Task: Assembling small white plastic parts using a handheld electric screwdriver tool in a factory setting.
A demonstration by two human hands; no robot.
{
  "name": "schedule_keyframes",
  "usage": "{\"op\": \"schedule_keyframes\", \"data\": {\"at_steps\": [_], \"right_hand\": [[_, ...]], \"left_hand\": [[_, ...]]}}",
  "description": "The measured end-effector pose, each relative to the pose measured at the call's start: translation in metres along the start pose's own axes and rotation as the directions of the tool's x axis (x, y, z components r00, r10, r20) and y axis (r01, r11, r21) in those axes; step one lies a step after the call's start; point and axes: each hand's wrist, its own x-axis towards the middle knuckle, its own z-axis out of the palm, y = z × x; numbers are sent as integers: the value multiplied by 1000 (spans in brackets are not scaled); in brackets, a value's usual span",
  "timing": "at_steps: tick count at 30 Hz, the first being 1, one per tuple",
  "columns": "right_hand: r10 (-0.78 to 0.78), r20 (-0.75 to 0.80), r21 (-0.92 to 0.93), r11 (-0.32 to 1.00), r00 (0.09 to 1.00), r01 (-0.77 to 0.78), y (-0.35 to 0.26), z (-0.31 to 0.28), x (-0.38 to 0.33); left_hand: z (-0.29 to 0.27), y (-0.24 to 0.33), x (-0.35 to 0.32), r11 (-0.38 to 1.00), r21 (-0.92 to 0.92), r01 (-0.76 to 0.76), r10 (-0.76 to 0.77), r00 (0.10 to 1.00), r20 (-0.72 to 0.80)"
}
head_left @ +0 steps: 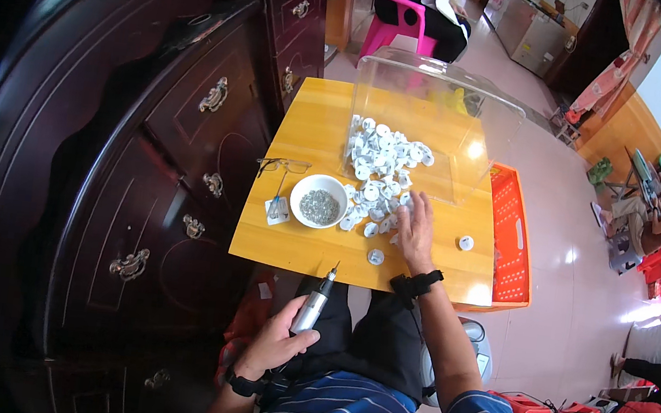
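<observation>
My left hand (272,343) is closed around a silver electric screwdriver (311,309), held over my lap with its thin bit pointing up at the table's near edge. My right hand (418,234) reaches over the near right side of a pile of small round white plastic parts (383,157), fingers stretched out and slightly apart. Its fingertips are beside the parts; whether they touch any I cannot tell. One loose part (375,256) lies near the front edge, and another white part (466,242) sits apart on the right. Left of the pile stands a white bowl (298,191) holding many small metal screws.
A clear plastic bin (443,81) lies around the pile's far side on the yellow wooden table (307,122). Eyeglasses (286,166) rest at the left edge. An orange crate (515,244) stands right; dark drawers (185,125) line the left. Other people sit farther off.
</observation>
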Motion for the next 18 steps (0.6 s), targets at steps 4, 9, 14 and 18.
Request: {"op": "schedule_keyframes", "data": {"at_steps": [4, 9, 14, 18], "right_hand": [[41, 0, -84, 996, 999, -41, 1, 7, -3], [-2, 44, 7, 1000, 999, 2, -14, 20, -15], [-38, -48, 18, 999, 998, 39, -28, 22, -7], [-193, 94, -41, 980, 977, 197, -78, 12, 14]], "left_hand": [[0, -5, -5, 1000, 6, -26, 26, 1000, -6], [2, -2, -9, 999, 10, -43, 43, 999, -34], [-1, -9, -12, 998, 36, -48, 49, 998, -41], [-7, -19, -15, 998, 19, -55, 56, 997, -58]]}}
